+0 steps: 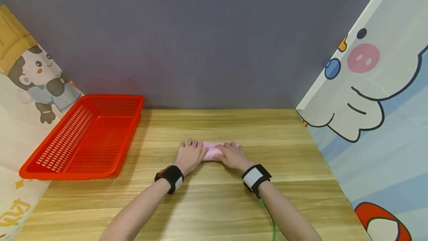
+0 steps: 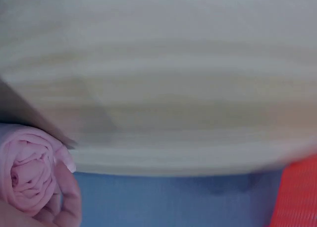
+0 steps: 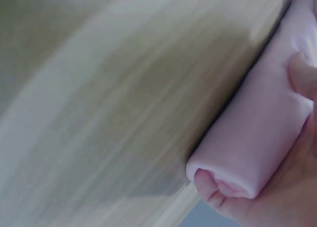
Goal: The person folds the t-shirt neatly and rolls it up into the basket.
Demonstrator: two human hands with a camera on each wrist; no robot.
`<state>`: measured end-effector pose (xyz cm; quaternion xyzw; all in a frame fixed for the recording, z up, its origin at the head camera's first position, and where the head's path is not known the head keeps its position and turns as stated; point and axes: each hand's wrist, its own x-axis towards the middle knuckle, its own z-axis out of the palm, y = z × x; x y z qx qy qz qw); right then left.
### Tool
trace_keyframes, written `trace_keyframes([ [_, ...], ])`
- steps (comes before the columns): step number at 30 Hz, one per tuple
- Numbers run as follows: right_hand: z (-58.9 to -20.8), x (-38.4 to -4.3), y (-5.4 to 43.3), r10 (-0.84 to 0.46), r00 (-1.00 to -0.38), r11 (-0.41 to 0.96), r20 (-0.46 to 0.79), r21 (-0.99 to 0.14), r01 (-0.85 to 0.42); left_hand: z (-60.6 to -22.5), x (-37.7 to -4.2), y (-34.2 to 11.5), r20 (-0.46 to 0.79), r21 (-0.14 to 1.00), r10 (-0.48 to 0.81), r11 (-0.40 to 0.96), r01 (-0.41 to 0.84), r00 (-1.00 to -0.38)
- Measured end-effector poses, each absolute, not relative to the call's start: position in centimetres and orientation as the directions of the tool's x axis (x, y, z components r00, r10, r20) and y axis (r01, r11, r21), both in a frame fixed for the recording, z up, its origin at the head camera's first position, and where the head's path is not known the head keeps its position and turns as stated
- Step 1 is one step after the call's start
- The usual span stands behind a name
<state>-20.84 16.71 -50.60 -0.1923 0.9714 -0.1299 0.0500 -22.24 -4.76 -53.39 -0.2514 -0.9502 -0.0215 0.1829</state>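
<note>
A pink cloth (image 1: 210, 151), rolled into a short, thick bundle, lies crosswise on the wooden table between my two hands. My left hand (image 1: 189, 155) grips its left end, thumb toward the middle. In the left wrist view the spiral end of the pink cloth (image 2: 29, 170) shows, with fingers (image 2: 69, 199) curled round its side. The right end is held by my right hand (image 1: 233, 156), its thumb lying along the near side. From the right wrist, the pink cloth (image 3: 252, 123) looks smooth and tightly rolled, and a fingertip of the right hand (image 3: 287, 197) sits at its end.
On the left of the wooden table (image 1: 214, 203) stands a red plastic basket (image 1: 128, 137) with perforated walls. A grey panel (image 1: 214, 40) rises behind the table. Cartoon-printed panels flank both sides. A green cable (image 1: 273, 222) trails from the right wristband.
</note>
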Motion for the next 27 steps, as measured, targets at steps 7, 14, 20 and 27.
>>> trace_keyframes([
  [7,-50.2,-21.5,16.9,-0.383,-0.918,0.89,-0.107,-0.311,-0.335,-53.8,-22.0,-5.4,0.41,-0.18,0.548,0.832,0.525,-0.729],
  [14,-51.0,-20.8,16.9,-0.397,-0.918,0.904,-0.019,-0.18,-0.387,-53.6,-22.4,-4.7,0.383,-0.022,0.454,0.875,0.484,-0.804],
  [20,-51.6,-20.5,16.8,-0.384,-0.92,0.908,0.08,-0.147,-0.392,-53.0,-22.8,-4.1,0.317,0.103,0.384,0.895,0.434,-0.867],
  [27,-51.8,-20.9,16.6,-0.362,-0.93,0.916,0.062,-0.16,-0.368,-52.7,-23.3,-3.9,0.217,0.157,0.344,0.912,0.38,-0.914],
])
